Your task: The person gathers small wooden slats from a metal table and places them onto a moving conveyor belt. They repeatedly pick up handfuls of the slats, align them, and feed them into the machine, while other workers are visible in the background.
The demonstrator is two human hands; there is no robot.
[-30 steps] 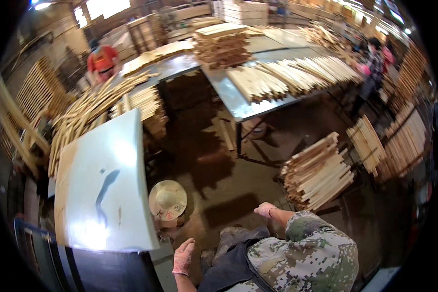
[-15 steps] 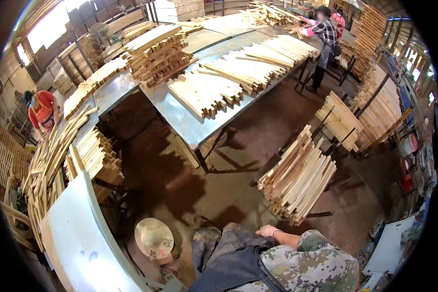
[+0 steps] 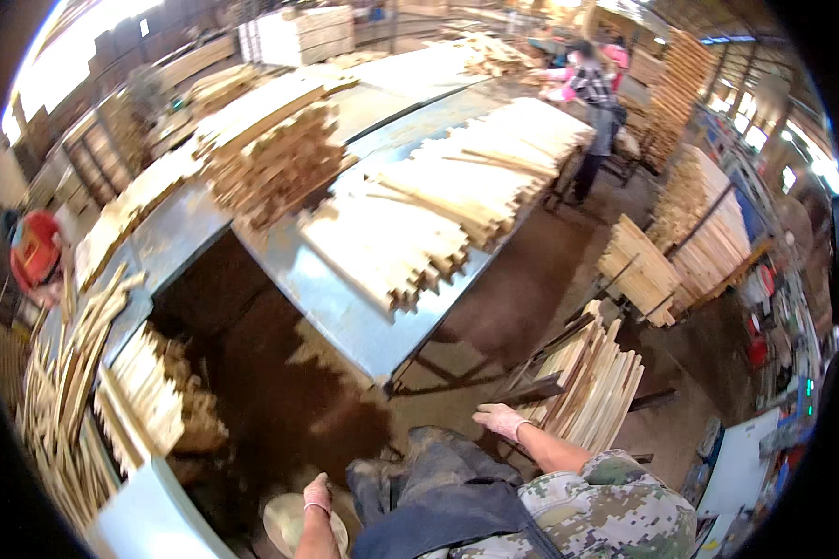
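Observation:
My right hand (image 3: 502, 421), in a pale glove, hangs in front of my knees with its fingers loosely stretched to the left and nothing seen in them. It is nearest to a stack of pale wooden strips (image 3: 583, 387) on a dark metal rack. My left hand (image 3: 317, 494), also gloved, shows low in the picture, beside a round pale stool-like disc (image 3: 280, 524). Its fingers are blurred and turned away, so their pose is unclear. Past my knees stands a blue-topped metal table (image 3: 336, 321) bearing rows of wooden strips (image 3: 391, 238).
A tall pile of short boards (image 3: 275, 163) stands on the table's left part. Loose strips (image 3: 61, 410) lie at the far left near a person in red (image 3: 37, 256). Another person in a checked shirt (image 3: 592, 84) is at the table's far end. Board panels (image 3: 639, 270) lean at right.
My left hand and forearm have come into view at the lower edge. My right hand has lifted off my knee and moved a little up and left. The view has shifted and blurred.

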